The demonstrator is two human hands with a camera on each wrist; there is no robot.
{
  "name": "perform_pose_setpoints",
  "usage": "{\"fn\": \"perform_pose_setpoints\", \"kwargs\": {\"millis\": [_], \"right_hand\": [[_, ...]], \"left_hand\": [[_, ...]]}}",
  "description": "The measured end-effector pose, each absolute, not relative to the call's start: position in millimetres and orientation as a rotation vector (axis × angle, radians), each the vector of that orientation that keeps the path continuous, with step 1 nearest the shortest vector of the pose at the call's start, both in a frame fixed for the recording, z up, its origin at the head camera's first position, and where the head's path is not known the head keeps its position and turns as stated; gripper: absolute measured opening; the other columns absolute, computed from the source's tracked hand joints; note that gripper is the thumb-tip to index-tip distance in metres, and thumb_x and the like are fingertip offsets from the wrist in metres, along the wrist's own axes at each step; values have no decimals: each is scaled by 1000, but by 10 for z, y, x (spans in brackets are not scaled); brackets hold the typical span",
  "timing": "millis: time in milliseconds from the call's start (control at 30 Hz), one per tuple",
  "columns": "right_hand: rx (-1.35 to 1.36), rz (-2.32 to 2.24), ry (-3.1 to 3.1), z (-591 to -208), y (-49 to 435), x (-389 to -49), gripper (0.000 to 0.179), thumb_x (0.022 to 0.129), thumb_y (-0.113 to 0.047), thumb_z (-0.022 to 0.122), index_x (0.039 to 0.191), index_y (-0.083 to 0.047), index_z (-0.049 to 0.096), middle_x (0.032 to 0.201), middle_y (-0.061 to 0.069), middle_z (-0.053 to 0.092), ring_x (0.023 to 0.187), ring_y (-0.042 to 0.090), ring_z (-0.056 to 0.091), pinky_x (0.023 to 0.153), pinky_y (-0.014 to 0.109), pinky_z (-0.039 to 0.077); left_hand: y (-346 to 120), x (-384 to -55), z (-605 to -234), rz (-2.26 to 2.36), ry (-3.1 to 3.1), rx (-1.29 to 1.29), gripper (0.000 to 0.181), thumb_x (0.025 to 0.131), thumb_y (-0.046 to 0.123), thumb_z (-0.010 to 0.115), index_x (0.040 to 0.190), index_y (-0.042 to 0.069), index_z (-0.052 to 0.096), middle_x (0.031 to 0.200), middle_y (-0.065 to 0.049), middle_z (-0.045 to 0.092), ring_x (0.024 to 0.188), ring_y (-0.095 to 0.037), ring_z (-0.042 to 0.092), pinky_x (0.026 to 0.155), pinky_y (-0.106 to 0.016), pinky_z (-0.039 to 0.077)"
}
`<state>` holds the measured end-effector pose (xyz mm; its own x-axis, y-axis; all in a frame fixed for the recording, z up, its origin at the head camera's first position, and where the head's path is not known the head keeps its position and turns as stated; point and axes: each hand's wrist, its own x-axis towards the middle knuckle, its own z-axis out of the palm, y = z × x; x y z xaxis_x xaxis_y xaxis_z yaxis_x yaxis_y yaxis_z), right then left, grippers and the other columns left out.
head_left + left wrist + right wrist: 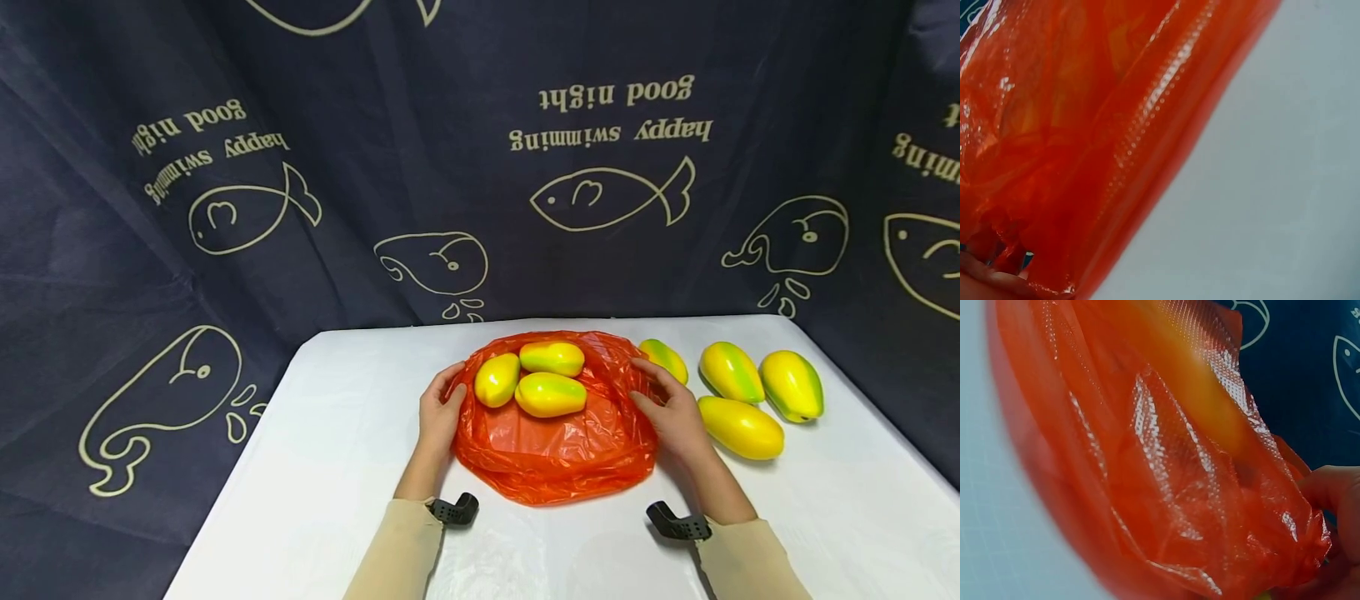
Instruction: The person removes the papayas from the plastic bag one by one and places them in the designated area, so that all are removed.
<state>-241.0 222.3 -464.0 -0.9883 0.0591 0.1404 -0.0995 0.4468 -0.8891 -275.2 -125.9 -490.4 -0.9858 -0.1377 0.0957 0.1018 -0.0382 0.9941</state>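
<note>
A red plastic bag (558, 437) gapes around three yellow fruits (551, 395), its rim pinched between thumb and fingers by a left hand (441, 408) at its left and a right hand (671, 408) at its right, forearms angled inward. Four loose fruits (741, 427) lie right of the bag on a white table (322, 467).

Your bag (555, 483) is thin, crinkled plastic, glossy and finely dimpled; the mango-like fruits (551, 395) are smooth and shiny. Your counter (315, 467) looks smooth with a faint sheen, your sleeves (393, 554) and the creased backdrop (435, 117) matt cloth.
</note>
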Motion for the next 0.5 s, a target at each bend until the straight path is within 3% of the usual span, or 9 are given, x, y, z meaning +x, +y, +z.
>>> {"fn": "perform_pose_setpoints", "kwargs": {"millis": [133, 367, 500], "right_hand": [[31, 1567, -2521, -4651, 2234, -2420, 53, 100, -14, 57, 151, -18, 44, 150, 20, 47, 129, 36, 48, 82, -3, 39], [20, 1552, -2502, -4658, 2251, -2430, 50, 100, -14, 58, 148, -17, 48, 146, 19, 51, 124, 31, 50, 82, -2, 40], [-14, 1570, -2491, -4639, 2264, -2421, 49, 99, -13, 58, 147, -17, 49, 147, 18, 51, 125, 28, 49, 82, -2, 41]], "left_hand": [[-1241, -2741, -4852, -2078, -2065, 11, 39, 98, 7, 56, 136, 12, 60, 141, -9, 60, 132, -27, 55, 111, -40, 48], [-1219, -2706, -4718, -1784, -2130, -114, 37, 96, 4, 59, 132, 12, 64, 144, -5, 58, 143, -26, 44, 125, -51, 26], [-1165, -2686, -4622, -1676, -2192, -200, 37, 96, 4, 59, 132, 11, 63, 147, -1, 55, 144, -24, 43, 125, -51, 26]]}}
